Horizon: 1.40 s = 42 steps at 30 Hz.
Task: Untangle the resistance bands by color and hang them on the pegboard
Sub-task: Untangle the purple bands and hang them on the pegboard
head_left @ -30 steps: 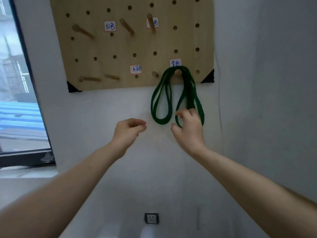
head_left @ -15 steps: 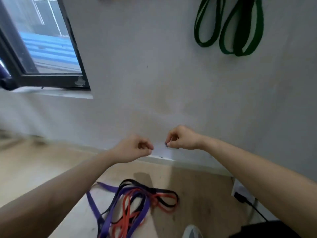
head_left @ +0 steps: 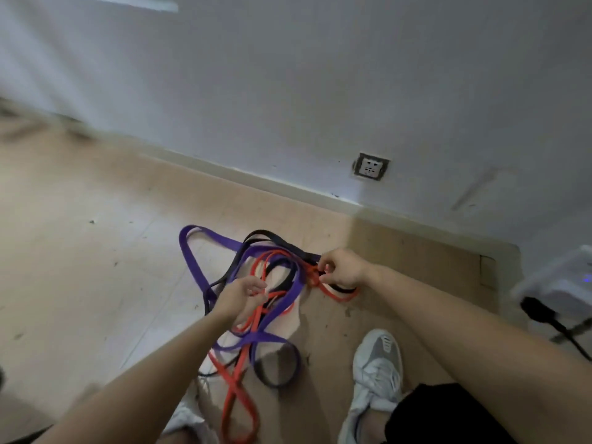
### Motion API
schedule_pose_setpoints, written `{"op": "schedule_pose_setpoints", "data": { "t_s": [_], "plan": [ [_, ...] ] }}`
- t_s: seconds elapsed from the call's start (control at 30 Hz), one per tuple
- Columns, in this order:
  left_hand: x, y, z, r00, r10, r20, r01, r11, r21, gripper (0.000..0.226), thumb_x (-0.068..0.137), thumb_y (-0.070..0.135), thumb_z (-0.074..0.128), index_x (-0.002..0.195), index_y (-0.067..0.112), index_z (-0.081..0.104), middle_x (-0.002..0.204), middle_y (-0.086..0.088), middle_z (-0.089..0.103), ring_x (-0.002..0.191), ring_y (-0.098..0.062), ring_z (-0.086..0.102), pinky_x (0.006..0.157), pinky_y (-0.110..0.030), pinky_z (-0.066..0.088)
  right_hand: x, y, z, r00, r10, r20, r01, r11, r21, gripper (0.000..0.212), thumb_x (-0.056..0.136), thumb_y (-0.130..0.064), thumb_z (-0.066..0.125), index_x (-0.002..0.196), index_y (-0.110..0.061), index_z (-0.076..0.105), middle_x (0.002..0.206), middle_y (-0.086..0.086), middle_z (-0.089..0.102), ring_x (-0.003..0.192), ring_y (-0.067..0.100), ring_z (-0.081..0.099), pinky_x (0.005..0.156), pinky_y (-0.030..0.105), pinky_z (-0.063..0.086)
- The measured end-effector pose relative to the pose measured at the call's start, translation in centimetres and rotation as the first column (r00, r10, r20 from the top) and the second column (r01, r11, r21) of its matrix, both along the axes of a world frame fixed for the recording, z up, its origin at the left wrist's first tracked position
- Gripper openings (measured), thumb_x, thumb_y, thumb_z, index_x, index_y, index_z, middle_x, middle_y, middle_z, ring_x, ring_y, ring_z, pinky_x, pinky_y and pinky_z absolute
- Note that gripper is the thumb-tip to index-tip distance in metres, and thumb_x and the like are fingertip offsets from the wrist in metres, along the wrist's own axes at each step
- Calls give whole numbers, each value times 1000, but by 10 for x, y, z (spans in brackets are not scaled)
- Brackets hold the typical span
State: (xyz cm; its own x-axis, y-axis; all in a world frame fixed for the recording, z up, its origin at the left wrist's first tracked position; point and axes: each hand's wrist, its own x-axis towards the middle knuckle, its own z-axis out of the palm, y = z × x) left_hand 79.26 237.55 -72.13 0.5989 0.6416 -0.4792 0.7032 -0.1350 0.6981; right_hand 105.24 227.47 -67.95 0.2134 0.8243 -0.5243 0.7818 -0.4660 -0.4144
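Half a second back both hands hung curled in front of the wall, well above the pile; now they are down in the tangle of flat rubber resistance bands (head_left: 256, 302), which lies on the pale wooden floor (head_left: 80, 267) at lower centre of the frame, near the skirting. Three colours knot together: a wide purple band (head_left: 189, 254) looping out to the left, a thin red band (head_left: 238, 402) trailing toward the bottom edge, and a black band (head_left: 272, 235) arching along the top.

At centre right, the right hand (head_left: 341, 270) has its grip pinched narrow on the red band where it crosses the black one. Just left of centre, the left hand (head_left: 242, 296) is half curled over the middle of the heap; whether its grip holds a strand I cannot tell.

Red looks to be the colour in hand. To do it well, lift the pinched red loop slowly, pin the purple and black strands down with the left hand, and feed red back through each crossing rather than tugging, since pulling would likely tighten the knots.

A white trainer (head_left: 378, 363) stands just right of the pile, and a wall socket (head_left: 371, 166) sits above the skirting at upper right.
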Motion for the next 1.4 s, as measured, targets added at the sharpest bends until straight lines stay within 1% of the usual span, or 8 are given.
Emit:
{"op": "schedule_pose_setpoints", "data": {
  "t_s": [0.2,0.33,0.43,0.63,0.83,1.0,1.1,1.4],
  "plan": [
    [-25,-4,-64,972,-73,-224,87,995,55,57,83,46,70,136,30,57,137,1,57,128,-29,52,109,-45,43,-39,14,-118,837,-474,-272,494,870,5,74,72,-59,74,127,-12,59,117,4,69,109,24,65,94,36,51],
    [-40,-14,-85,957,-181,-227,198,979,53,70,83,46,71,147,33,47,150,6,51,137,-24,44,115,-42,38,-61,29,-152,568,-725,-390,760,644,-89,36,79,-34,80,107,-12,72,103,9,76,96,30,71,91,44,57],
    [-46,-8,-90,966,-187,-180,198,979,43,63,77,47,68,138,37,56,136,12,63,125,-15,58,109,-37,45,-60,34,-153,390,-782,-486,809,543,-225,49,56,-37,86,96,-15,68,97,14,75,87,33,73,81,50,61],
    [-30,8,-60,950,-270,-157,280,959,46,24,84,38,67,107,35,75,111,16,76,89,2,68,93,-31,55,-32,39,-94,489,-659,-571,774,630,-63,28,57,-17,74,81,-9,60,78,14,71,72,31,72,71,47,63],
    [-7,32,-2,994,39,101,-64,965,254,21,90,31,66,110,33,72,96,17,74,92,-2,66,83,-27,53,-29,46,2,747,-403,-529,558,812,170,25,54,-11,68,77,-14,57,68,9,64,60,22,57,55,30,45],
    [17,45,56,956,47,289,-122,961,250,62,82,44,73,140,33,53,121,15,63,103,-12,65,87,-34,54,-20,44,97,923,-73,-377,185,945,268,23,70,4,71,86,-12,65,71,9,64,63,17,56,59,30,44],
    [34,49,95,948,-166,273,63,935,349,77,76,56,65,147,32,47,140,10,54,121,-15,54,101,-40,48,-25,40,150,953,74,-295,31,941,336,28,74,0,77,97,-14,68,81,16,68,67,16,58,63,34,47],
    [50,58,218,895,-253,367,152,947,281,11,99,13,62,109,13,66,110,-10,74,109,-23,69,103,-46,53,-23,29,267,1000,15,10,-18,777,629,26,78,-8,82,101,-14,70,89,4,73,80,17,68,81,38,58]
  ]
}}
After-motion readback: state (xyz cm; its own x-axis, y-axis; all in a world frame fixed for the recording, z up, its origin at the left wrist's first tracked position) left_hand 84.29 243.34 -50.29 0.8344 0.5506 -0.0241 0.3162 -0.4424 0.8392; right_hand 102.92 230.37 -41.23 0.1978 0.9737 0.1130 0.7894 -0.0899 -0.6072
